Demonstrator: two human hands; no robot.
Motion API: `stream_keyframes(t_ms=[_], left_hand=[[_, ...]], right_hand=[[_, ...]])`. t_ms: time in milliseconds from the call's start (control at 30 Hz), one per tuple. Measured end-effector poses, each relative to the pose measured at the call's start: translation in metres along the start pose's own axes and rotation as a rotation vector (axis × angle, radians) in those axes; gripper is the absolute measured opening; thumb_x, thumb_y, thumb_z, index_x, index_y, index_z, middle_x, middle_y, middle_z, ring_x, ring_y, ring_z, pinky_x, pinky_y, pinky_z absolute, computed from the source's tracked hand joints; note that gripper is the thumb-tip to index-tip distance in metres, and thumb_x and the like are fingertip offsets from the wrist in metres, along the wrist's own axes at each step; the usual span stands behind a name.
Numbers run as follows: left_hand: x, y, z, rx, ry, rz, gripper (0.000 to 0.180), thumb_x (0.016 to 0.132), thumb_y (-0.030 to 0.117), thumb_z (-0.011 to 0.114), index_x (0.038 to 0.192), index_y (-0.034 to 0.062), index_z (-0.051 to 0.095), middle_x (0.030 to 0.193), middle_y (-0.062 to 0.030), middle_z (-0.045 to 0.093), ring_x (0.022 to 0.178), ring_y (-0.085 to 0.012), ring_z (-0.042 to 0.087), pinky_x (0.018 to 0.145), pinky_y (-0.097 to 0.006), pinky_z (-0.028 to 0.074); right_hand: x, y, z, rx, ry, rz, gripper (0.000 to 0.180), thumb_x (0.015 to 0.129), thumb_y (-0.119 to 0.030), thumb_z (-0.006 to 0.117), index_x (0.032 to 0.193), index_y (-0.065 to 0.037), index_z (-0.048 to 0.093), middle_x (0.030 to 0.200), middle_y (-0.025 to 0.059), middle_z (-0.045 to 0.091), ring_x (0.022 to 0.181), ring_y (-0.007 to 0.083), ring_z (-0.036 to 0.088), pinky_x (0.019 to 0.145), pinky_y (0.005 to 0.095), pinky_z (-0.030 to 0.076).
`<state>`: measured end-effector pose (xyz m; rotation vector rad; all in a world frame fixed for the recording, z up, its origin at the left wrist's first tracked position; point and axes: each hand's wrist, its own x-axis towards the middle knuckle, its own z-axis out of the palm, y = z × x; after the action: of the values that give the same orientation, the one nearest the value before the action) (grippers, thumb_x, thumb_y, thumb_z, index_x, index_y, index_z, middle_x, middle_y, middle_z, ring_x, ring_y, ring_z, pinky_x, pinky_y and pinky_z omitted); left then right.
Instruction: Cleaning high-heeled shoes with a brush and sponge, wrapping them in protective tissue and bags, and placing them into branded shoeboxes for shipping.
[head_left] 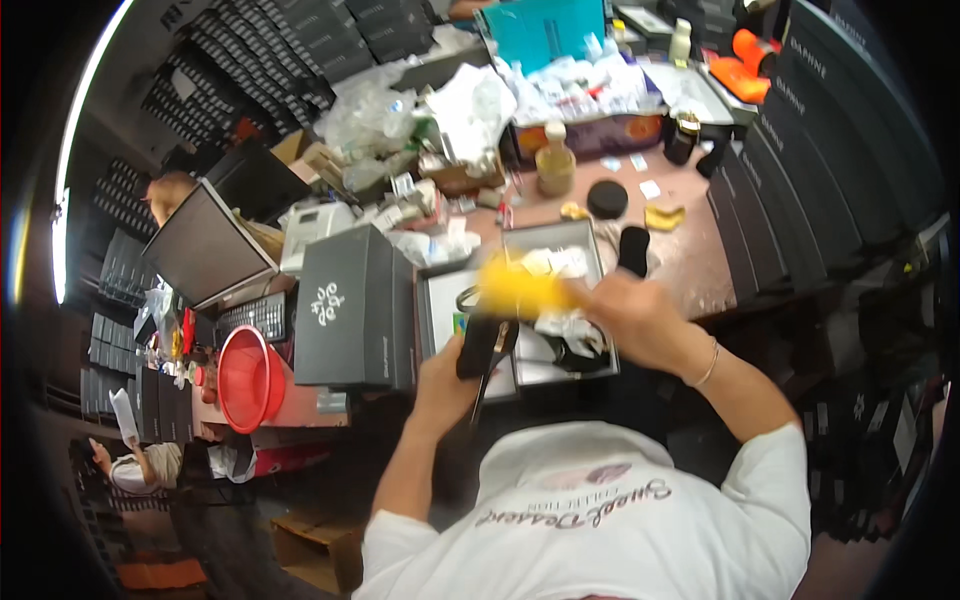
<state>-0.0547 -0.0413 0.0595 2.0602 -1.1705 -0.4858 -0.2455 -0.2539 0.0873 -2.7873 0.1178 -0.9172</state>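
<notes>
My left hand [445, 388] is closed round a black shoe [484, 345] with a small gold-coloured fitting and a thin strap hanging down. In my right hand [640, 318] is a yellow cloth-like thing [525, 288], smeared by motion, its exact kind unclear. It passes over or just above the shoe's upper end; whether they touch I cannot tell. Under both hands lies an open shoe box [590, 378] with pale sides. White tissue paper [560, 262] and another black shoe [580, 352], partly hidden, are inside it.
A closed dark shoe box [345, 310] stands left of the open one, with a red basin [250, 380] and a monitor [210, 245] beyond. Stacked dark boxes [800, 150] rise at the right. Jars [555, 170], a black round lid [607, 199] and heaped plastic bags [370, 110] sit farther back.
</notes>
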Motion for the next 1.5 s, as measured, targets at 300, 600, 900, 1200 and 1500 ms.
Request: stream_keyframes(t_ms=[300, 600, 900, 1200, 1500], left_hand=[[-0.002, -0.004, -0.013, 0.356, 0.075, 0.506, 0.034, 0.059, 0.005, 0.078, 0.088, 0.0034, 0.061, 0.083, -0.0130, 0.064, 0.074, -0.0343, 0.060, 0.065, -0.041, 0.048], [0.015, -0.034, 0.018, -1.579, 0.407, -0.287, 0.032, 0.091, 0.009, 0.062, 0.121, 0.0053, 0.050, 0.115, -0.0114, 0.057, 0.104, -0.0213, 0.057, 0.093, -0.036, 0.046], [0.022, -0.017, 0.024, -1.758, 0.312, -0.380, 0.031, 0.100, 0.017, 0.042, 0.129, 0.0060, 0.043, 0.115, -0.0161, 0.056, 0.109, -0.0271, 0.056, 0.100, -0.045, 0.043], [0.002, -0.034, 0.005, -1.835, 0.220, -0.515, 0.038, 0.098, 0.030, 0.048, 0.119, -0.0016, 0.052, 0.109, -0.0138, 0.059, 0.101, -0.0232, 0.058, 0.095, -0.040, 0.047], [-0.054, 0.023, 0.071, -1.564, -0.108, -0.633, 0.043, 0.096, 0.026, 0.045, 0.131, 0.0017, 0.038, 0.108, -0.0191, 0.058, 0.110, -0.0334, 0.055, 0.098, -0.047, 0.044]], right_hand=[[0.014, -0.005, -0.027, 0.042, -0.525, -0.158, 0.048, 0.086, -0.015, 0.056, 0.131, -0.026, 0.049, 0.072, 0.0067, 0.053, 0.059, 0.0247, 0.060, 0.050, 0.0364, 0.049], [-0.124, 0.186, 0.070, 0.099, 0.211, 0.727, 0.036, 0.093, -0.014, 0.055, 0.126, -0.002, 0.053, 0.092, 0.0236, 0.064, 0.084, 0.0326, 0.065, 0.072, 0.0377, 0.048], [-0.031, -0.031, 0.041, 0.185, -0.150, -0.030, 0.041, 0.083, -0.010, 0.062, 0.123, -0.016, 0.059, 0.069, 0.0081, 0.051, 0.059, 0.0236, 0.055, 0.050, 0.0356, 0.045], [-0.140, 0.192, 0.054, -0.127, 0.088, 0.909, 0.042, 0.092, -0.026, 0.055, 0.132, -0.015, 0.050, 0.100, 0.0180, 0.064, 0.088, 0.0343, 0.063, 0.076, 0.0426, 0.051], [-0.085, 0.168, 0.125, -0.368, -0.215, 0.882, 0.067, 0.077, -0.051, 0.068, 0.129, -0.013, 0.049, 0.122, 0.0179, 0.048, 0.112, 0.0353, 0.047, 0.089, 0.0513, 0.038]])
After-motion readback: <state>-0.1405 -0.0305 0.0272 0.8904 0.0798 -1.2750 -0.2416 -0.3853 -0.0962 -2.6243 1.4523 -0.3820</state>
